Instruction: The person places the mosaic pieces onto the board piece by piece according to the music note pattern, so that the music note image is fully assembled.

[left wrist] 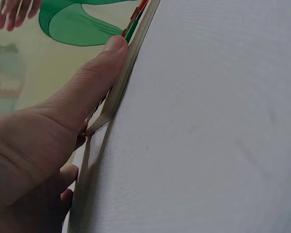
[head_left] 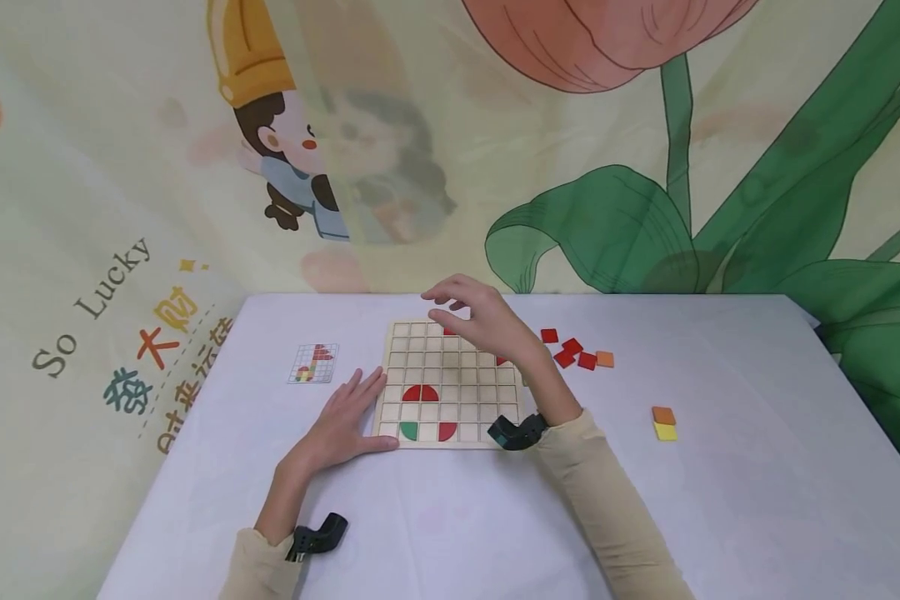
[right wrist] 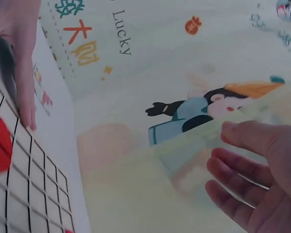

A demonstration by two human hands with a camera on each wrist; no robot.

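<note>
A pale wooden grid board (head_left: 450, 367) lies on the table. My left hand (head_left: 337, 423) rests against its near left corner, fingers spread along the left side and thumb on the front edge; the left wrist view shows the thumb (left wrist: 99, 68) touching the rim. Over the board's far edge, my right hand (head_left: 480, 317) hovers with loosely bent fingers and holds nothing. On the board sit two red quarter-circles (head_left: 420, 393) forming a half-disc, a green quarter-circle (head_left: 409, 430) and another red one (head_left: 447, 431). Red pieces in the far row and at the right side are partly hidden by the right hand and arm.
Several red square tiles (head_left: 572, 345) and an orange tile (head_left: 605, 359) lie right of the board. Farther right are an orange tile (head_left: 663, 415) and a yellow tile (head_left: 666, 432). A printed pattern card (head_left: 313, 364) lies left of the board. A patterned cloth hangs behind the table.
</note>
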